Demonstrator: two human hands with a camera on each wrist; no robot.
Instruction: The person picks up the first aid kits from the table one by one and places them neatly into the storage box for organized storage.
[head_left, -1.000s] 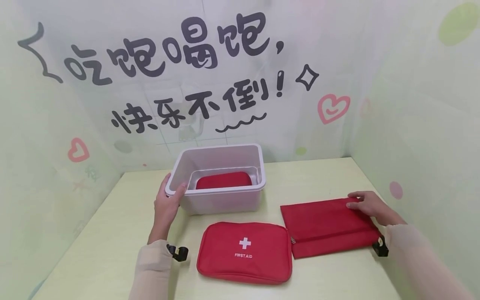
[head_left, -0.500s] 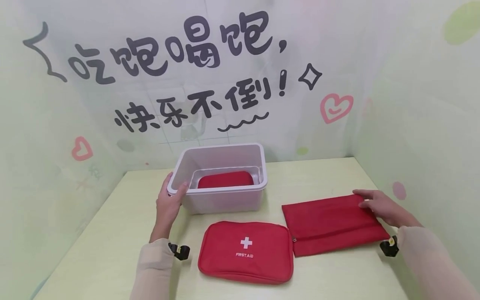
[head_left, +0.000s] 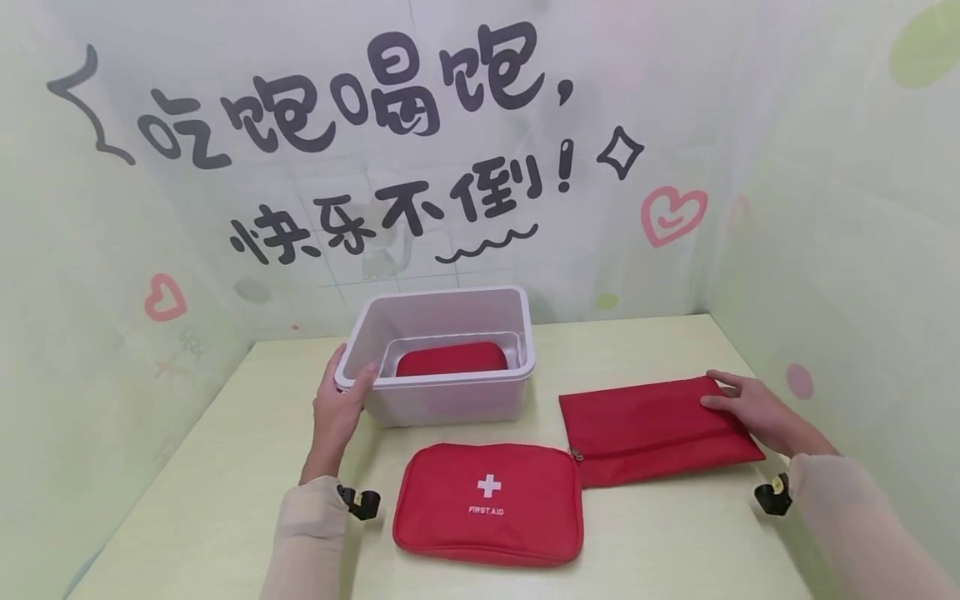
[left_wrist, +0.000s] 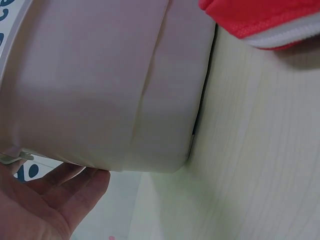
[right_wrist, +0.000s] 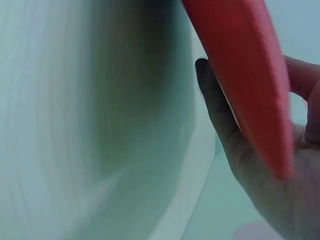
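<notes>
Left hand has a grip on the near left corner of the pale plastic bin, thumb hooked over the rim and the fingers along the outside wall, so it's only spread as wide as that edge needs. Right hand is pinching the right end of a flat red pouch, thumb on top and fingers tucked underneath, closed down to about the thickness of the fabric. Per the right wrist view, that end is up off the desk; can't really tell if the far left end is resting on it or not. The pouch sits to the right of the bin, with its zipper pull right by the corner of the red FIRST AID bag, which lies flat in front of the bin. There's also a red case down inside the bin. Looks to me like the step in hand is picking up the pouch while the other hand steadies the bin. Next move probably calls for a firm pinch and a bit more height, so the floppy left end doesn't snag on the bag.
</notes>
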